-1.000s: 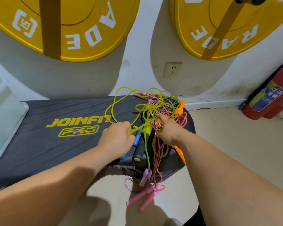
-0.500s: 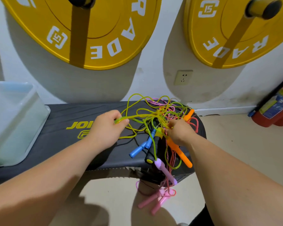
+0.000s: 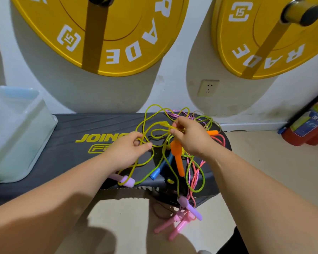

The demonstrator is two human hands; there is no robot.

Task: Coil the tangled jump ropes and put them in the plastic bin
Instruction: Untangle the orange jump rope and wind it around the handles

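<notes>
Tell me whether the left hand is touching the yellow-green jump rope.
Touching. The head view shows the left hand pinching a strand of the yellow-green jump rope between thumb and fingers.

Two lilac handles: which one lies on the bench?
The lilac handle by the left forearm, resting on the bench; the other lilac handle dangles below the edge beside the pink handles.
</notes>
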